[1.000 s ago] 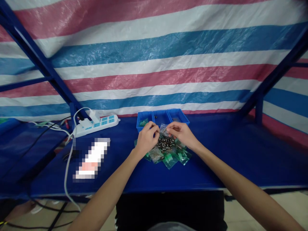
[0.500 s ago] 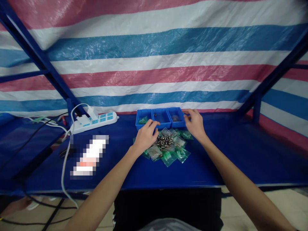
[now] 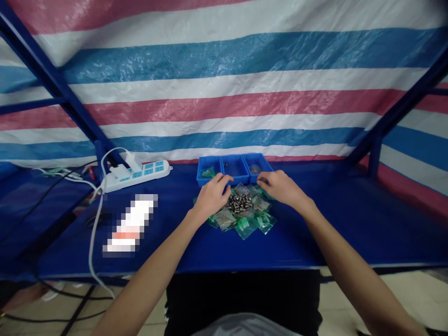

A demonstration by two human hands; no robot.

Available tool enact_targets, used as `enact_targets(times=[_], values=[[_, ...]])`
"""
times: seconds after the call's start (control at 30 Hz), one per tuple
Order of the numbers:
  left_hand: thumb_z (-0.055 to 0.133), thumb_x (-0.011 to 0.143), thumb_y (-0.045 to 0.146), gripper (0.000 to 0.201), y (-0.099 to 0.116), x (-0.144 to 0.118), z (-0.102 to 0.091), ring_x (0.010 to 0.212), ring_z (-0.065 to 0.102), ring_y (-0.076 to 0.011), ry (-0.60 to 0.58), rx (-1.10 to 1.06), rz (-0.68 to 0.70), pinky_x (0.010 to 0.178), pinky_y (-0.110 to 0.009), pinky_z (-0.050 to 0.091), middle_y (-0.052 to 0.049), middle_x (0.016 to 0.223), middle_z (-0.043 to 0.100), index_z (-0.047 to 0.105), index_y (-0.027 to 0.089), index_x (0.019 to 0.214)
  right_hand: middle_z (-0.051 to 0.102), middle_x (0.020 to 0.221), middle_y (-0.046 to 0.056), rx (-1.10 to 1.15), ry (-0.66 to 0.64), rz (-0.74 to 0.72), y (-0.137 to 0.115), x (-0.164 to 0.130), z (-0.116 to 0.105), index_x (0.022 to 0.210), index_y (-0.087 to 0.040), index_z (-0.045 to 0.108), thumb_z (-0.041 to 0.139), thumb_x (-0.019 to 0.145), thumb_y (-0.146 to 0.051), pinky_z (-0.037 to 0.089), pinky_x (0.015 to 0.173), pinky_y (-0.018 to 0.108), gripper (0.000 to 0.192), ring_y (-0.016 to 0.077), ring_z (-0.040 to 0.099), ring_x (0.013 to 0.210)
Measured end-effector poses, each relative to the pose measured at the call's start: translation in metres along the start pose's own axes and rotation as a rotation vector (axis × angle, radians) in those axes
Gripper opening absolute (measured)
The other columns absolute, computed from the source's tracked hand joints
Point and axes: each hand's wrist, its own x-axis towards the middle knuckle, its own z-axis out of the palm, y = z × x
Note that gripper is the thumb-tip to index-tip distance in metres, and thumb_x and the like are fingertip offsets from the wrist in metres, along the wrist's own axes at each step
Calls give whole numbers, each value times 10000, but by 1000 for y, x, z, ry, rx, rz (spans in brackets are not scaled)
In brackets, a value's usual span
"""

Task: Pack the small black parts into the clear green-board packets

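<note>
We see a heap of small dark metal cylinders [image 3: 240,203] lying every which way on clear green-tinted plastic bags [image 3: 245,227], between our hands. Left hand [image 3: 211,197] loosely curled, right hand [image 3: 281,187] pinched over bags; contents unclear. No readable writing. Three-compartment blue plastic tray [image 3: 234,167] just behind.

White power strip [image 3: 138,171] with blue sockets lay at the back left of the blue table [image 3: 350,224], two white plugs seated in its left end. White cable [image 3: 94,242] ran from it down over the table's front edge. Dark cables [image 3: 52,186] crossed the lower shelf at left. Striped tarpaulin [image 3: 224,93] in red, white and blue hung behind, framed by blue metal struts [image 3: 52,79]. A blurred white patch [image 3: 129,226] lay front left.
</note>
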Motion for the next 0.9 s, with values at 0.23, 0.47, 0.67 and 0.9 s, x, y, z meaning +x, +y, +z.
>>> enact_targets(times=[0.23, 0.47, 0.67, 0.9], values=[[437, 969, 188, 223, -1, 0, 3, 758, 628, -158, -23, -10, 45, 604, -267, 482, -62, 1019, 597, 591, 201, 1129, 718, 991, 164, -213, -193, 81, 9, -10, 7, 1013, -195, 720, 696, 795, -344, 470, 676, 342, 265, 316, 699, 869], [437, 969, 189, 222, 0, 0, 3, 747, 612, -153, -27, -16, 65, 606, -261, 477, -62, 1005, 594, 600, 195, 1119, 714, 967, 161, -192, -151, 83, 15, -9, 8, 952, -199, 734, 682, 746, -204, 477, 667, 360, 212, 307, 701, 808], [428, 982, 199, 220, -2, 0, 3, 747, 609, -146, -50, -21, 90, 617, -263, 475, -57, 1033, 607, 596, 191, 1124, 704, 918, 207, -281, -22, 134, 4, -9, 2, 981, -169, 709, 516, 868, -108, 477, 713, 426, 231, 359, 707, 826], [451, 1000, 243, 248, 1, -2, 2, 823, 638, -159, -16, -75, 138, 704, -290, 523, -56, 1059, 593, 535, 218, 1232, 743, 981, 108, 97, 320, -18, -12, -7, 3, 1044, -220, 682, 486, 944, -220, 483, 737, 371, 220, 274, 691, 818]])
